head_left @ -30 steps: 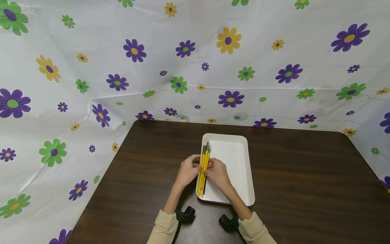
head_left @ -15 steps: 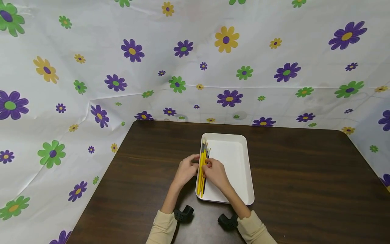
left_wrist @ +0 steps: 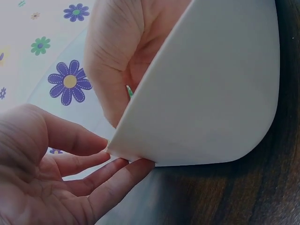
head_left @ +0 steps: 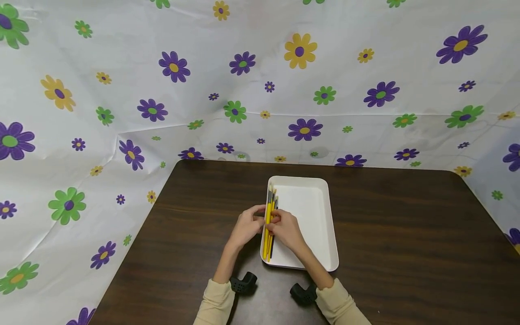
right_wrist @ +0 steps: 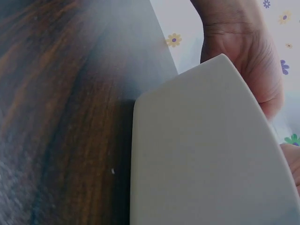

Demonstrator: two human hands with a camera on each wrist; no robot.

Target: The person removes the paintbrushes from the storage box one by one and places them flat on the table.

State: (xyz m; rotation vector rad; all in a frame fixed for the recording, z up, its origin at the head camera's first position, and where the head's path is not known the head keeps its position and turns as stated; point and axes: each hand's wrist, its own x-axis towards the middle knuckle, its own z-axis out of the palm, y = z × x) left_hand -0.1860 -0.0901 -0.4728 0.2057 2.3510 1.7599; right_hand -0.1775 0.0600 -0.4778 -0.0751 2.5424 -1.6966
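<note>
A shallow white tray [head_left: 308,216] holds several yellow-handled and dark-handled paintbrushes [head_left: 266,243] lying lengthwise along its left wall. My left hand [head_left: 245,229] is at that wall; the left wrist view has its fairly straight fingers [left_wrist: 123,177] touching the rim and outer side. Reaching in over the tray, my right hand [head_left: 287,229] pinches at the middle of the paintbrushes with thumb and fingertips. Exactly which handle is between them is covered by the hand. Both wrist views see mostly the tray's outside, which hides the brushes and the right fingertips.
The dark wooden table [head_left: 406,225] stretches to both sides of the tray. Behind it hangs a white flowered cloth [head_left: 252,27], which also runs down the left side. Black wrist devices [head_left: 244,284] sit under both forearms, near the tray's front edge.
The brush heads have shifted apart slightly, and my right fingertips have moved a little left across the handles. The left thumb has drawn back from the brushes toward the rim.
</note>
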